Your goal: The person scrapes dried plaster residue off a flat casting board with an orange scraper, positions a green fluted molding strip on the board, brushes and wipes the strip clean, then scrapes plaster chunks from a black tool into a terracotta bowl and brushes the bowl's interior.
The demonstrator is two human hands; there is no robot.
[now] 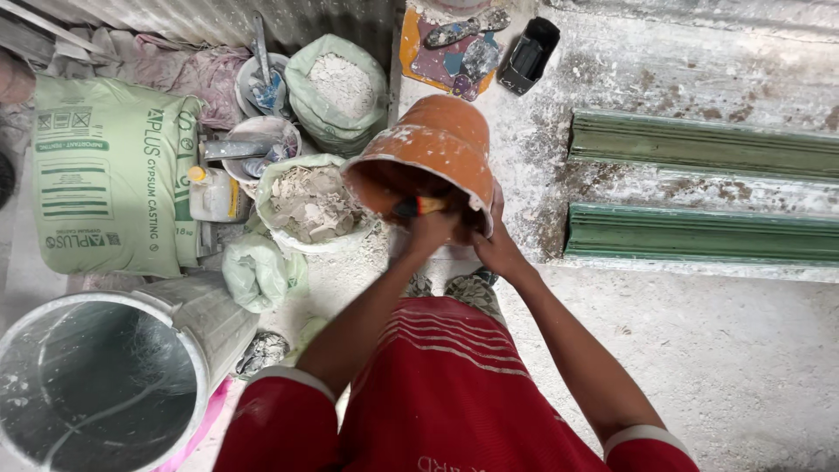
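Observation:
An orange plastic bucket (437, 144), smeared with white plaster, is tipped on its side with its mouth facing me. My right hand (498, 249) grips the bucket's lower rim on the right. My left hand (428, 229) reaches into the mouth, closed on a small tool with a yellow and dark handle (418, 206); the tool's working end is hidden inside the bucket.
An open bag of white plaster chunks (306, 205) lies just left of the bucket. A green sack (109, 175), more powder bags (341, 87), a small jug (214, 194) and a large grey tub (96, 380) stand left. Green moulding strips (703, 232) lie right.

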